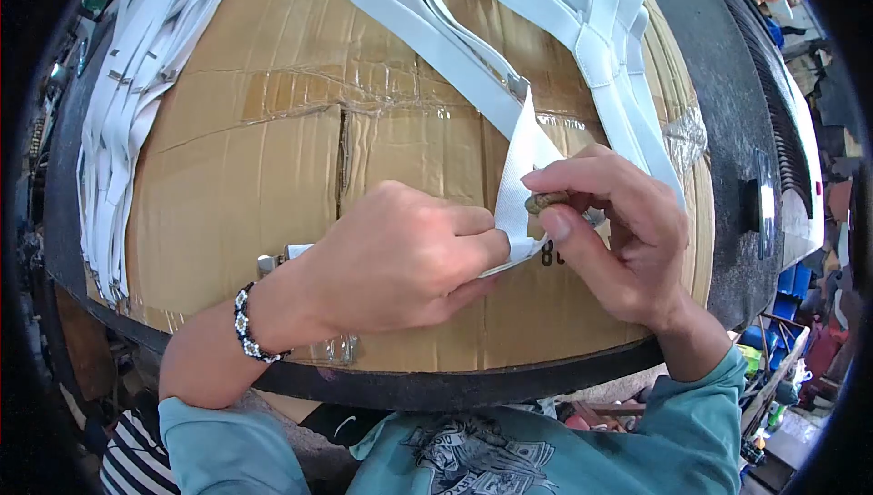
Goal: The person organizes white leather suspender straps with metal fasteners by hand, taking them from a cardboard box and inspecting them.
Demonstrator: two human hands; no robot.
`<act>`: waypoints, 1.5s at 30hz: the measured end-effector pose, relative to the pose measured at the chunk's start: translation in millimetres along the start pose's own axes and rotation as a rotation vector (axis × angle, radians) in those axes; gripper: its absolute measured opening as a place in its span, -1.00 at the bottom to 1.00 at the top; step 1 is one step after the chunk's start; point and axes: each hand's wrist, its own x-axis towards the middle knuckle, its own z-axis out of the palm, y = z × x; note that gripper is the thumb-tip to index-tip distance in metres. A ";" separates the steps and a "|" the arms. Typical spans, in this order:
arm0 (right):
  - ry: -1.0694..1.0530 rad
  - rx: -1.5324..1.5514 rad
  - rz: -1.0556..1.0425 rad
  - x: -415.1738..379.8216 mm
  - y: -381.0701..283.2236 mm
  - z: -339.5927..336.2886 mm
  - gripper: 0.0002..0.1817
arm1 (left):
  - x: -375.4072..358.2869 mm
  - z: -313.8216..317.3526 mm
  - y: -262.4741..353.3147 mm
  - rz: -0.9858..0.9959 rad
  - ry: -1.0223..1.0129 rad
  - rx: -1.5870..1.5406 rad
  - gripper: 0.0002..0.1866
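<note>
A white elastic suspender strap point(520, 172) runs up from my hands to a metal slider point(517, 85) and a long loop of webbing point(391, 18). My left hand point(414, 254) is closed on the lower part of this strap. Its thumb and fingers pinch the band. My right hand point(618, 231) is just right of it, holding a small brownish, rounded piece point(546, 202) between thumb and index finger; I cannot tell its kind. A bit of shiny metal shows behind those fingers. Near my left wrist, a metal clip point(266, 265) lies at a strap end on the cardboard.
Flattened cardboard point(245, 168) with clear tape covers the dark table point(727, 131). A bundle of white straps with metal clips point(136, 86) hangs along the left side. More white suspenders point(596, 45) lie at the upper right. A cluttered bin point(773, 350) stands lower right.
</note>
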 end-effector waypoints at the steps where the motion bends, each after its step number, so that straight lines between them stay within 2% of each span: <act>1: 0.013 0.026 0.006 -0.4 -0.6 1.9 -0.73 | -1.0 -0.6 -0.3 0.000 -0.006 -0.016 -0.72; 5: -0.082 -0.033 -0.098 4.6 1.4 -2.4 -0.70 | -2.5 -2.5 -0.3 -0.020 -0.027 -0.095 -0.68; 8: -0.118 -0.025 -0.073 5.4 -2.9 -6.6 -0.70 | -3.2 -0.8 0.7 -0.075 -0.025 -0.122 -0.65; 16: -0.096 -0.025 -0.164 1.2 -17.6 2.1 -0.68 | -4.1 -0.7 0.2 -0.091 -0.012 -0.225 -0.61; 21: -0.144 -0.020 -0.310 4.8 -7.4 8.1 -0.65 | -4.4 -0.3 2.1 -0.113 -0.022 -0.191 -0.60; 29: -0.182 0.004 -0.233 5.9 -1.8 2.0 -0.65 | -3.4 -0.2 1.1 -0.152 0.041 -0.220 -0.65; 32: -0.175 0.056 -0.204 5.1 4.8 1.7 -0.66 | -2.6 -5.4 4.0 -0.189 -0.036 -0.156 -0.65; 35: -0.114 0.087 -0.146 4.1 0.7 5.5 -0.64 | -3.5 -5.5 5.2 -0.192 -0.028 -0.083 -0.64; 37: -0.057 0.129 -0.065 1.2 -4.2 9.5 -0.64 | -4.0 -0.2 3.4 -0.170 0.011 -0.133 -0.74; 39: -0.072 0.088 -0.084 2.2 -5.1 8.8 -0.65 | -4.2 2.1 3.5 -0.149 0.030 -0.163 -0.79; 41: -0.140 -0.018 -0.195 6.3 -4.4 4.5 -0.66 | -4.5 3.1 5.7 -0.129 0.028 -0.174 -0.80; 45: -0.147 -0.099 -0.285 7.5 -8.1 4.9 -0.67 | -5.9 5.8 7.8 -0.123 0.046 -0.201 -0.67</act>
